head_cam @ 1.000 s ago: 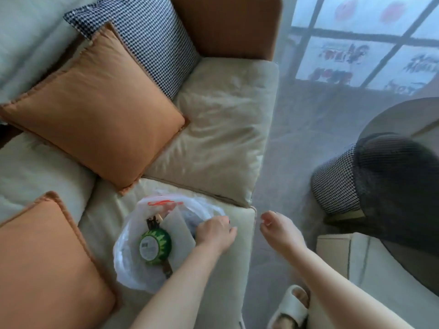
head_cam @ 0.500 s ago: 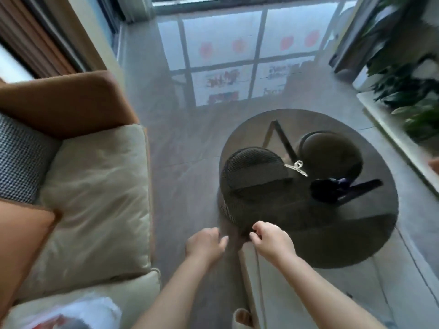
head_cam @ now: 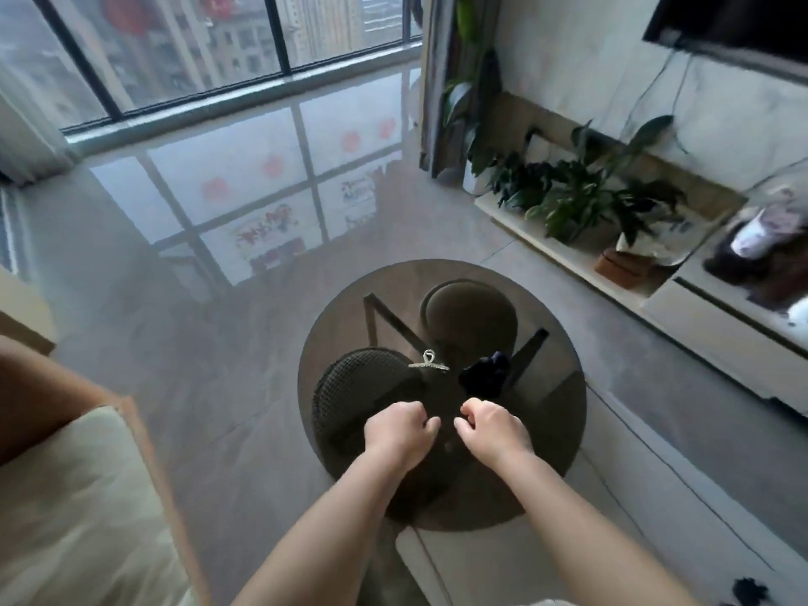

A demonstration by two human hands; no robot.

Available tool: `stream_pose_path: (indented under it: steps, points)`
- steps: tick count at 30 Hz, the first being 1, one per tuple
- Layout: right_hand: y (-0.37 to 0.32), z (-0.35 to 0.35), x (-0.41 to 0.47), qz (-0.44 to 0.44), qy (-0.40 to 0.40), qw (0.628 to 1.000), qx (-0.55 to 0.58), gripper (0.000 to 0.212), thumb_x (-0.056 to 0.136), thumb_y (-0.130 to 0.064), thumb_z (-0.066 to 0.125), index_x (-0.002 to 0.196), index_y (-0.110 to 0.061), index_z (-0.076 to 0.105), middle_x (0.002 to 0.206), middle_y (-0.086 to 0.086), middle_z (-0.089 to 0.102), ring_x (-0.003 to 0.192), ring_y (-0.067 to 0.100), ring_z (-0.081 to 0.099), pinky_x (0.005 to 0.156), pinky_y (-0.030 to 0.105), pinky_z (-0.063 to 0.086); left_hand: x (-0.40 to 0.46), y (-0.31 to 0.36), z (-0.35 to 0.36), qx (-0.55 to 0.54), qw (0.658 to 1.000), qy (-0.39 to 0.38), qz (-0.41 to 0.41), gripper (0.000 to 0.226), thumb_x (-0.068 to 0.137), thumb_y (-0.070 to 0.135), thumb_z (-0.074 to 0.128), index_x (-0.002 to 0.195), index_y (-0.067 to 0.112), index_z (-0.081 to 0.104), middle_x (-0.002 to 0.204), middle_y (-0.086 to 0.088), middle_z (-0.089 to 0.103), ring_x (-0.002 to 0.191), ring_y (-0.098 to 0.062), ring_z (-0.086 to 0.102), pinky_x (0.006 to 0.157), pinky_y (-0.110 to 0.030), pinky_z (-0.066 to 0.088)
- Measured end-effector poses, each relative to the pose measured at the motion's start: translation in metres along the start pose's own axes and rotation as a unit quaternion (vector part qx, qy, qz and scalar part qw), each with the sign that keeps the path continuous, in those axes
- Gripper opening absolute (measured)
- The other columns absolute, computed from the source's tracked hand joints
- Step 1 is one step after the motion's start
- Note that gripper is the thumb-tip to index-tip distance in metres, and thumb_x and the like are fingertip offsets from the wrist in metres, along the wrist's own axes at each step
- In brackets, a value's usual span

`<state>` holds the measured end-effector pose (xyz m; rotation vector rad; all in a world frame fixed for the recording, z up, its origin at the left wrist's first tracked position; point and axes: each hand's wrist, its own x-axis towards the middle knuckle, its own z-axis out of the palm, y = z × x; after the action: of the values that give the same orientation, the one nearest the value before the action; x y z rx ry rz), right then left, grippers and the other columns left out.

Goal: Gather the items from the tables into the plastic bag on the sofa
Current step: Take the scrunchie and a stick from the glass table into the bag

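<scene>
A glossy grey floor (head_cam: 210,325) mirrors the tall window (head_cam: 183,50) at the far left, red shapes showing in the reflection. Along the right wall runs a low cream shelf (head_cam: 546,238) with leafy green plants (head_cam: 581,199) and a small brown box (head_cam: 623,266) just beside them. A dark screen (head_cam: 739,19) hangs at the far right top. Two round stools, one woven (head_cam: 350,387) and one smooth (head_cam: 470,314), sit side by side.

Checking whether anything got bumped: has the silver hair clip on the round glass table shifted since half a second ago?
No. The hair clip still lies beside the dark scrunchie, over the woven stool's edge; only the camera moved.
</scene>
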<state>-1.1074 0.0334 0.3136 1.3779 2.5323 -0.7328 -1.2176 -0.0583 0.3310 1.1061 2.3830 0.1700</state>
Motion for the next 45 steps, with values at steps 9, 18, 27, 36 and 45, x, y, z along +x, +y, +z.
stream_pose_path:
  steps: [9, 18, 27, 36, 45]
  points:
    - [-0.019, -0.015, 0.028, 0.163, 0.045, 0.982, 0.082, 0.037, 0.093, -0.040, 0.044, 0.125, -0.024, 0.052, 0.125, -0.001, 0.060, 0.113, 0.021, 0.057, 0.092, 0.031, 0.046, 0.078, -0.009, -0.057, 0.095, 0.987, -0.032, 0.126, 0.041, 0.093, 0.047, 0.040, 0.105, 0.019, 0.067, 0.108, 0.000, 0.068, 0.105, -0.023, 0.063, 0.082, -0.032, 0.048]
    - [0.009, 0.013, 0.073, 0.241, 0.014, 0.963, 0.117, 0.039, 0.092, -0.039, 0.045, 0.128, -0.023, 0.048, 0.132, 0.000, 0.049, 0.119, 0.021, 0.050, 0.091, 0.033, 0.044, 0.152, -0.007, -0.029, 0.125, 0.979, -0.089, 0.138, 0.036, 0.094, 0.044, 0.040, 0.105, 0.020, 0.064, 0.110, 0.001, 0.065, 0.105, -0.020, 0.061, 0.078, -0.032, 0.048]
    - [0.068, 0.069, 0.174, 0.303, -0.029, 0.943, 0.132, 0.046, 0.093, -0.039, 0.045, 0.136, -0.022, 0.038, 0.140, 0.003, 0.041, 0.125, 0.026, 0.044, 0.094, 0.038, 0.043, 0.257, -0.008, 0.045, 0.091, 0.982, -0.128, 0.107, 0.057, 0.091, 0.040, 0.053, 0.142, 0.027, 0.033, 0.132, -0.002, 0.050, 0.122, -0.023, 0.051, 0.092, -0.037, 0.046]
    - [0.120, 0.150, 0.254, 0.379, 0.010, 0.910, 0.169, 0.053, 0.093, -0.036, 0.048, 0.140, -0.017, 0.031, 0.141, 0.009, 0.039, 0.127, 0.029, 0.043, 0.097, 0.040, 0.042, 0.364, -0.029, 0.152, 0.135, 0.973, -0.147, 0.120, 0.057, 0.091, 0.033, 0.055, 0.142, 0.031, 0.031, 0.136, -0.002, 0.037, 0.128, -0.023, 0.036, 0.094, -0.037, 0.045]
    - [0.128, 0.180, 0.325, 0.452, 0.156, 0.831, 0.283, 0.067, 0.089, -0.021, 0.059, 0.144, -0.007, 0.025, 0.146, 0.016, 0.039, 0.132, 0.035, 0.039, 0.107, 0.041, 0.033, 0.399, -0.047, 0.197, 0.152, 0.968, -0.134, 0.145, 0.037, 0.091, 0.012, 0.056, 0.125, 0.020, 0.045, 0.118, -0.006, 0.043, 0.107, -0.025, 0.055, 0.068, -0.035, 0.044]
